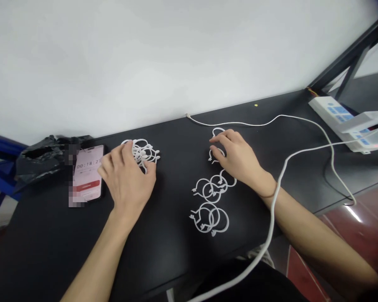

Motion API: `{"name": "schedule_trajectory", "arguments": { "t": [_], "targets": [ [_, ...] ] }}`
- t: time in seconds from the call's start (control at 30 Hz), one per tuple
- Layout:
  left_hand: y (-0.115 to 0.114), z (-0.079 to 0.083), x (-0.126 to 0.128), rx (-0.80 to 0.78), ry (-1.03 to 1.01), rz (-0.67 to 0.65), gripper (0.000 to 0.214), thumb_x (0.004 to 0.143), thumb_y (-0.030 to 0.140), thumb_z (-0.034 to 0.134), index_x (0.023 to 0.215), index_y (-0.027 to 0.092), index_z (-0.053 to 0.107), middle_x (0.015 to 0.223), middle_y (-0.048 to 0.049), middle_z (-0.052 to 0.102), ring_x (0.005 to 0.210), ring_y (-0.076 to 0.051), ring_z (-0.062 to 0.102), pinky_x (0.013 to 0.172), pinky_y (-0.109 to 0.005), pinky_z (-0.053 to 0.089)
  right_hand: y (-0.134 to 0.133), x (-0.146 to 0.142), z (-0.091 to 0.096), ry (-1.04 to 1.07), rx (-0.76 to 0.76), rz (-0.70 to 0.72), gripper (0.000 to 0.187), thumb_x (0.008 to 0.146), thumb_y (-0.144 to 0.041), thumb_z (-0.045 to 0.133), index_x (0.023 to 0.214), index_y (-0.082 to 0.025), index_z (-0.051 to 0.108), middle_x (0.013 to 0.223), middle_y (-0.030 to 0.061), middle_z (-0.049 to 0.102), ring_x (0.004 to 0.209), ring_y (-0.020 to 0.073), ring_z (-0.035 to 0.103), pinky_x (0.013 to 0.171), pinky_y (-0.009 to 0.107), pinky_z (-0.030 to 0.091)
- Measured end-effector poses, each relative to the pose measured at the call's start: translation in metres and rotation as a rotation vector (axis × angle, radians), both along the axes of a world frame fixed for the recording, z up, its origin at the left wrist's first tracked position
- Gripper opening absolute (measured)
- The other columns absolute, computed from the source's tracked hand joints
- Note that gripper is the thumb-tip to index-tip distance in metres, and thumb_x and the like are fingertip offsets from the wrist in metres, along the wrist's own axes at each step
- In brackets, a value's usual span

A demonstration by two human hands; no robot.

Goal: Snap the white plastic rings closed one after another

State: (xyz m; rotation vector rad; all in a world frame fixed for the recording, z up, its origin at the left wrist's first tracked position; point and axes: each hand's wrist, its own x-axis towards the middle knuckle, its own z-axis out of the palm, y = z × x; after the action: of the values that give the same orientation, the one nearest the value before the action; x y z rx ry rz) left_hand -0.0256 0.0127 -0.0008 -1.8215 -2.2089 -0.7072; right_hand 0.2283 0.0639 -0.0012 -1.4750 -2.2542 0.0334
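Observation:
Both my hands rest on a black table [176,251]. My left hand [126,178] lies over a heap of white plastic rings [143,153], fingers curled onto it. My right hand [236,157] sits on a small cluster of white rings [216,133] at the far middle, fingers bent and pressing on them. Nearer me lie two laid-out groups of linked rings, one group [212,186] just below my right hand and another group [209,218] closer to the table's front edge.
A phone [88,174] showing a timer lies left of my left hand, beside a crumpled black bag [44,157]. A white cable [280,184] runs across the table past my right wrist. A white power strip [349,121] sits at the far right. A white wall backs the table.

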Motion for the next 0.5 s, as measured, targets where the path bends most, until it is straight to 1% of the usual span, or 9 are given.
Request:
{"name": "schedule_trajectory", "arguments": {
  "t": [0.07, 0.13, 0.2, 0.3, 0.4, 0.5],
  "targets": [
    [0.002, -0.002, -0.004, -0.025, -0.012, -0.022, 0.060, 0.085, 0.028, 0.054, 0.141, 0.009, 0.043, 0.143, -0.0234, 0.046, 0.129, -0.047, 0.038, 0.103, -0.063, 0.032, 0.002, 0.005, 0.001, -0.049, -0.025, -0.017, 0.024, 0.092, -0.021, 0.053, 0.111, -0.014, 0.066, 0.107, 0.0120, 0.063, 0.102, 0.0282, 0.059, 0.087, 0.041, 0.051],
    [0.004, -0.007, -0.007, -0.061, -0.008, -0.056, 0.063, 0.086, 0.029, 0.053, 0.144, 0.010, 0.040, 0.148, -0.0222, 0.041, 0.134, -0.046, 0.035, 0.107, -0.062, 0.029, 0.003, 0.008, 0.003, -0.081, -0.070, -0.023, 0.026, 0.090, -0.018, 0.052, 0.112, -0.015, 0.066, 0.107, 0.0114, 0.064, 0.102, 0.0281, 0.059, 0.088, 0.041, 0.051],
    [0.006, -0.013, -0.009, -0.098, 0.009, -0.081, 0.062, 0.088, 0.033, 0.052, 0.144, 0.010, 0.040, 0.148, -0.0227, 0.041, 0.135, -0.046, 0.035, 0.107, -0.063, 0.030, 0.003, 0.009, 0.004, -0.104, -0.118, -0.026, 0.028, 0.088, -0.018, 0.053, 0.112, -0.016, 0.066, 0.107, 0.0104, 0.064, 0.102, 0.0279, 0.060, 0.087, 0.040, 0.051],
    [0.007, -0.020, -0.012, -0.120, 0.022, -0.089, 0.059, 0.089, 0.036, 0.052, 0.141, 0.008, 0.045, 0.147, -0.0244, 0.043, 0.134, -0.047, 0.037, 0.107, -0.066, 0.030, 0.003, 0.008, 0.001, -0.137, -0.161, -0.013, 0.026, 0.089, -0.024, 0.055, 0.112, -0.018, 0.066, 0.106, 0.0101, 0.064, 0.100, 0.0276, 0.060, 0.082, 0.038, 0.050],
    [0.008, -0.021, -0.013, -0.066, 0.012, -0.106, 0.057, 0.089, 0.035, 0.053, 0.139, 0.010, 0.047, 0.146, -0.0239, 0.044, 0.134, -0.048, 0.037, 0.107, -0.068, 0.029, 0.004, 0.006, -0.004, -0.155, -0.167, -0.014, 0.019, 0.092, -0.027, 0.055, 0.105, -0.019, 0.066, 0.102, 0.0096, 0.063, 0.093, 0.0250, 0.061, 0.071, 0.034, 0.048],
    [0.007, -0.019, -0.012, 0.062, 0.008, -0.179, 0.054, 0.089, 0.031, 0.055, 0.140, 0.014, 0.047, 0.148, -0.0215, 0.043, 0.137, -0.046, 0.033, 0.109, -0.070, 0.025, 0.005, 0.005, -0.007, -0.117, -0.152, -0.027, 0.011, 0.092, -0.025, 0.056, 0.095, -0.019, 0.065, 0.094, 0.0066, 0.064, 0.081, 0.0206, 0.060, 0.062, 0.030, 0.043]
  ]
}}
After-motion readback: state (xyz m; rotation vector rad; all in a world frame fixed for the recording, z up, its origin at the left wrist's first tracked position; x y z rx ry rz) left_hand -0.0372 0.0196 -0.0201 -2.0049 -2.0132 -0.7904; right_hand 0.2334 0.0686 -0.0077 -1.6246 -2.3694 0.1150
